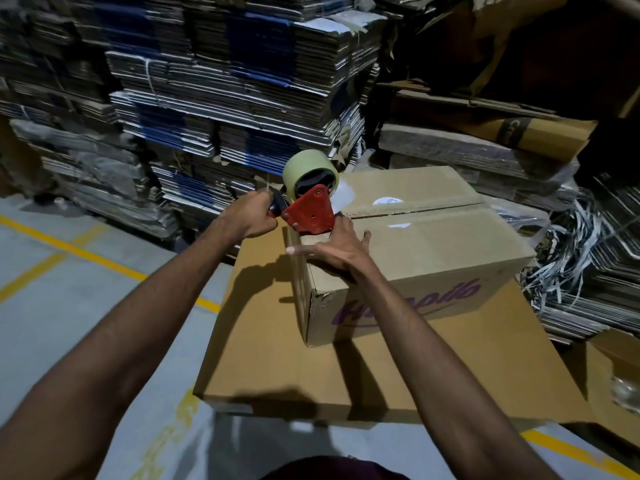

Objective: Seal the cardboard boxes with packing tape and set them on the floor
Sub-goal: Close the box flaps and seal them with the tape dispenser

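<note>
A brown cardboard box with purple lettering on its side sits on top of a larger flat brown cardboard carton, which rests on the grey floor with yellow lines. The left hand grips the black handle of a red metal tape dispenser carrying a pale roll of packing tape; its fingers are curled round the handle. The dispenser's nose meets the near left end of the box's top seam. The right hand lies flat on the box's near top edge, fingers spread and straight, just beside the dispenser. Tall stacks of flattened cardboard stand on the far side.
</note>
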The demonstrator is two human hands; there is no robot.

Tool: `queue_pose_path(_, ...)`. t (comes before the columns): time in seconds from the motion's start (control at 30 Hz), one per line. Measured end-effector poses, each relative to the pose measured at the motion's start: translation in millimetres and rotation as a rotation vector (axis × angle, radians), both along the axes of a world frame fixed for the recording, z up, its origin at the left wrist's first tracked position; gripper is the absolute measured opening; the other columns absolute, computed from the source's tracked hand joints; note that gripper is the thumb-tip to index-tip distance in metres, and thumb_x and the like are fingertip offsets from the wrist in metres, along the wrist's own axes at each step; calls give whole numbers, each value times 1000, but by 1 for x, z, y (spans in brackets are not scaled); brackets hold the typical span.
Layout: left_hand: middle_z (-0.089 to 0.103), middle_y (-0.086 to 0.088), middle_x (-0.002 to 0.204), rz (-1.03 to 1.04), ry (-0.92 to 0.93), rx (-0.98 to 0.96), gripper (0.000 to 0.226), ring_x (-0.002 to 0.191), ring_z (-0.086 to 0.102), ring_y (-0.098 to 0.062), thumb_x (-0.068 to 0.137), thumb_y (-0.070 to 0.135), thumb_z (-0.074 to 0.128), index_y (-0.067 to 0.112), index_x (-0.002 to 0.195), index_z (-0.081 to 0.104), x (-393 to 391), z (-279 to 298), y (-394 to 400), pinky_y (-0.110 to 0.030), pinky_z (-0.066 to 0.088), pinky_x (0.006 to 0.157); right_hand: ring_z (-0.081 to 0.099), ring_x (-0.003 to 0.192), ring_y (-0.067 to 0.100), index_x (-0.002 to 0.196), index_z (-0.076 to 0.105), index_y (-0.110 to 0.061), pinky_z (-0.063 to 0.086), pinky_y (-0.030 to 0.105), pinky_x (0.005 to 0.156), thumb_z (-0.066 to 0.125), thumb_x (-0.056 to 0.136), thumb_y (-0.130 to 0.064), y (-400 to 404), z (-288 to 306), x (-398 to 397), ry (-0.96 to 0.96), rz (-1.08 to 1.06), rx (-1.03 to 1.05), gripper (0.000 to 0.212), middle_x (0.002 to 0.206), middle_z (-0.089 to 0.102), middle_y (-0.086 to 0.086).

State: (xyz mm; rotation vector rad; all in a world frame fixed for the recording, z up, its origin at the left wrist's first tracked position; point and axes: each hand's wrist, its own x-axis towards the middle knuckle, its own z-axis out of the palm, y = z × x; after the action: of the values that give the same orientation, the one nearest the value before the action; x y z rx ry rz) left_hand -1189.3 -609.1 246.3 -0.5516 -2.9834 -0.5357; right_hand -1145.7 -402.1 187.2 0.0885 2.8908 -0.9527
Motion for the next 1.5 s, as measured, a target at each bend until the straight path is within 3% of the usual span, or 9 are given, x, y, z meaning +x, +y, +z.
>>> queue_pose_path(0.07, 43, 6, 70, 4, -4, -30, 40, 62, 43, -11, 88, 10, 64, 29, 70, 35, 2, 3, -1, -29, 27, 52, 24, 155, 22, 159, 26, -14, -4, 62, 126, 74, 39, -92, -9, -10, -3, 64, -58, 47, 151, 165, 28, 4)
queue_pose_path(0.2, 45, 2, 65, 14, -82, 7, 37, 59, 45, -16, 85, 7, 66, 24, 67, 38, 2, 1, -1, -28, 28, 50, 42, 142, 24, 147, 44, -19, 18, 55, 126, 87, 51, -68, -6, -5, 5, 154, -84, 49, 116, 149, 48, 2)
queue_pose_path(0.4, 53, -7, 61, 59, -439, 255, 20, 47, 51, -20, 88, 12, 70, 9, 73, 58, 9, -12, 21, -27, 43, 43, 63, 106, 18, 126, 59, -32, 60, 42, 88, 90, 35, -56, 50, -2, 13, 103, -24, -58, 99, 113, 66, -9)
queue_pose_path(0.53, 55, -6, 63, -37, -679, 469, 14, 48, 53, -19, 97, 10, 67, 7, 85, 63, 25, -17, 57, -28, 46, 45, 67, 116, 12, 134, 62, -29, 57, 41, 99, 94, 39, -27, 103, -7, 15, 23, 69, -144, 101, 120, 72, -12)
queue_pose_path(0.63, 49, -4, 61, -78, -805, 587, 13, 47, 43, -16, 101, 12, 61, 11, 88, 59, 37, -21, 79, -27, 38, 46, 55, 128, 21, 140, 50, -52, 54, 47, 102, 94, 34, -38, 135, -30, 3, 20, 37, -56, 115, 126, 65, -5)
queue_pose_path(0.83, 43, 2, 54, -46, -741, 619, 28, 44, 37, -14, 98, 17, 68, 16, 76, 51, 48, -28, 71, -26, 33, 44, 66, 97, 16, 129, 61, -41, 59, 40, 82, 78, 38, -47, 111, -4, 24, 112, 14, 18, 93, 103, 71, -16)
queue_pose_path(1.17, 24, 0, 54, 120, -735, 622, 62, 47, 19, -14, 96, 1, 68, 30, 42, 59, 93, -31, 33, -36, 16, 55, 54, 134, 26, 153, 39, -48, 52, 48, 104, 76, 40, -58, 115, 3, 36, 143, 82, 48, 119, 149, 55, -15)
queue_pose_path(1.37, 31, -7, 58, 171, -650, 616, 38, 49, 24, -17, 88, -2, 72, 17, 59, 57, 103, -39, 35, -35, 22, 52, 48, 128, 34, 149, 41, -48, 46, 41, 92, 78, 49, -51, 119, 5, 43, 137, 108, 49, 107, 144, 56, -12)
queue_pose_path(1.5, 29, -8, 63, 182, -642, 626, 21, 52, 24, -17, 86, -3, 72, 8, 86, 53, 107, -42, 39, -35, 23, 51, 42, 140, 34, 154, 41, -45, 42, 46, 112, 81, 54, -47, 121, 6, 46, 120, 113, 33, 109, 159, 47, -7)
